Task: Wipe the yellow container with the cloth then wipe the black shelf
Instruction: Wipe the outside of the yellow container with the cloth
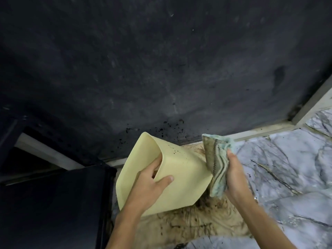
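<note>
Below the dark wall, in the head view, we note the yellow container (172,178) held tilted above a stained floor (197,225), dark specks on its side. The left hand (149,184) grips its rim, fingers (157,163) inside, thumb outside. The right hand (233,175) has its fingers closed on a folded, soiled cloth (216,164), pressed against the container's right edge. The black shelf (53,203) stands at lower left, untouched.

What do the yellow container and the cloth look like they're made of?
The yellow container looks like plastic: smooth, matte, thin-walled, speckled with dark spots. The cloth seems soft woven fabric, folded in layers, pale green with grimy brown stains.
</note>
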Available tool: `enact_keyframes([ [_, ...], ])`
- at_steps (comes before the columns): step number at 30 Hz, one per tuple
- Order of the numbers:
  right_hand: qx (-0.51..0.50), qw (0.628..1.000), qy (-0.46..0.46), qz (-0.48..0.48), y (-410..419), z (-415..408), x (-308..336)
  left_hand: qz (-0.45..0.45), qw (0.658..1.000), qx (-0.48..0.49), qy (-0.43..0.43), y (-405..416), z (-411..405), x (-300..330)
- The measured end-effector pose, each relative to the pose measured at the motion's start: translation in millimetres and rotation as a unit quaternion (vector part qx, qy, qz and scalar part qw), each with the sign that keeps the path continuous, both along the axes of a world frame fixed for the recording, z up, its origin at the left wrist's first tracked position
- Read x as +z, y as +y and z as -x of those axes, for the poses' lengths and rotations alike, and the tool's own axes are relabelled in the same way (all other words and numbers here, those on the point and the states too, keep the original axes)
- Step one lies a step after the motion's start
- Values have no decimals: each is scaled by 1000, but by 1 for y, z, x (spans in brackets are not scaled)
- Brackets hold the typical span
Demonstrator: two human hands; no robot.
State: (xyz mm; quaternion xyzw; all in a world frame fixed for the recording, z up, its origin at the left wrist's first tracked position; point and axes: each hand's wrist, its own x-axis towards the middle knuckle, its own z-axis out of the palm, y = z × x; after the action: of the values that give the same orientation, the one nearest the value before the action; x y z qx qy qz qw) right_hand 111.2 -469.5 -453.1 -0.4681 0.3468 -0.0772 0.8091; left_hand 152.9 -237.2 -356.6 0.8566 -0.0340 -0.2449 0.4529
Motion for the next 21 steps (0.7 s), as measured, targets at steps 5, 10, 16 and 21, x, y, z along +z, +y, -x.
enact_keyframes([
  [5,133,981,-71,126,38,-8,42,-10,999,-2,-44,-9,1,3],
  [10,299,925,-66,224,57,-33,68,-13,997,0,-75,-15,11,-7],
  [16,320,917,10,239,48,-30,29,13,999,35,-12,-6,10,0],
  [21,362,896,-3,256,54,-21,41,15,1000,1,1,-5,9,-2],
])
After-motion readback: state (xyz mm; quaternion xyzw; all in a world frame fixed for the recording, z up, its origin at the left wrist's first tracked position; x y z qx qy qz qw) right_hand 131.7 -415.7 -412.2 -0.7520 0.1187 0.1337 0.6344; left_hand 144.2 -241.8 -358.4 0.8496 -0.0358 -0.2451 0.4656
